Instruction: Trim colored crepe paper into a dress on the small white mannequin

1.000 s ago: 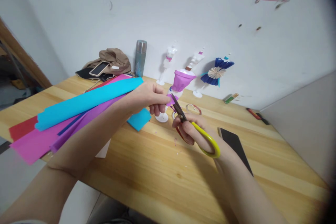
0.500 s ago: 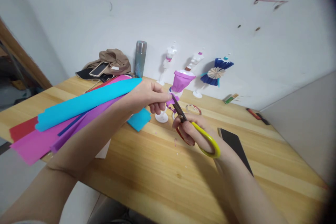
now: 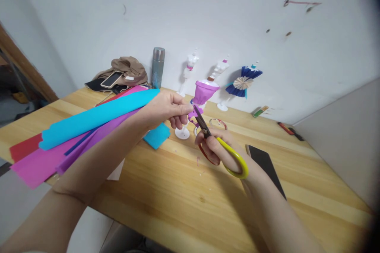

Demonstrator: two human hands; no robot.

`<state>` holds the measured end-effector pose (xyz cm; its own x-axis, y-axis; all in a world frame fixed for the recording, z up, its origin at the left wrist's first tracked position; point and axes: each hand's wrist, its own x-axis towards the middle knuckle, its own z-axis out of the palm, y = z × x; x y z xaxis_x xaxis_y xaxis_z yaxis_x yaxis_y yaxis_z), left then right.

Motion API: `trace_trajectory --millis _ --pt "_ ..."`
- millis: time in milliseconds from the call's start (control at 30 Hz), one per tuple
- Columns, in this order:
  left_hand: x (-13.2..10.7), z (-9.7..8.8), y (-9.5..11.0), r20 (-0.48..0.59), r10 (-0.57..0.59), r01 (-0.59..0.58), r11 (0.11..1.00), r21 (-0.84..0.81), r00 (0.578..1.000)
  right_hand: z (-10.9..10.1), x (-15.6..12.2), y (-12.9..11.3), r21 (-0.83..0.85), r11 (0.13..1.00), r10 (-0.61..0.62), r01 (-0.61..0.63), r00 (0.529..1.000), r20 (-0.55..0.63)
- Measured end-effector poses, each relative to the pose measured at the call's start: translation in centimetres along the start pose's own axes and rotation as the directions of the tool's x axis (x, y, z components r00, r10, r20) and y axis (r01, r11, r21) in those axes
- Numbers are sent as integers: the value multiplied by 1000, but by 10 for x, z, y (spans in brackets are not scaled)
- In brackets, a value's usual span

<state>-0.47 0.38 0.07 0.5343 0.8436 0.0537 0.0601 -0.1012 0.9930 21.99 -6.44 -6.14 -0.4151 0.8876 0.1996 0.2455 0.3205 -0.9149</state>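
My left hand (image 3: 166, 107) pinches a small scrap of purple paper (image 3: 192, 113) above the wooden table (image 3: 166, 201). In my right hand (image 3: 218, 148) is a pair of scissors (image 3: 221, 146) with yellow and red handles, their dark blades meeting the scrap right beside my left fingertips. Just behind the scrap stands a white doll stand (image 3: 182, 132) wearing a purple paper skirt (image 3: 203, 91).
Blue, purple, pink and red paper sheets (image 3: 89, 122) lie at the left, with a blue scrap (image 3: 157, 134) nearby. A dark phone (image 3: 265, 166) lies to the right. At the wall are a metal flask (image 3: 157, 67), cloth with a phone (image 3: 121, 73), two more doll figures (image 3: 237, 85) and a tape roll (image 3: 218, 122).
The view has shifted slightly; both hands stay in place, with the scissors still at the purple scrap.
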Motion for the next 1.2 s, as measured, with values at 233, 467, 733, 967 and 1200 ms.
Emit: trace_trajectory --millis 233,467,733,967,1200 --pt "-2 0 1 14 17 -16 1000 -17 1000 1 1 0 23 1000 6 -6 1000 -20" --pt "-1 0 2 18 2 -2 1000 5 1000 2 1 -3 27 1000 -8 8 1000 -23" --pt "-2 0 2 24 3 -3 1000 -9 1000 2 2 -5 16 1000 -10 10 1000 -22" --pt "-2 0 0 34 21 -20 999 -36 999 2 1 -2 32 999 -24 24 1000 -19" --pt "-2 3 -1 34 4 -2 999 -38 999 2 1 -2 35 999 -5 6 1000 -13"
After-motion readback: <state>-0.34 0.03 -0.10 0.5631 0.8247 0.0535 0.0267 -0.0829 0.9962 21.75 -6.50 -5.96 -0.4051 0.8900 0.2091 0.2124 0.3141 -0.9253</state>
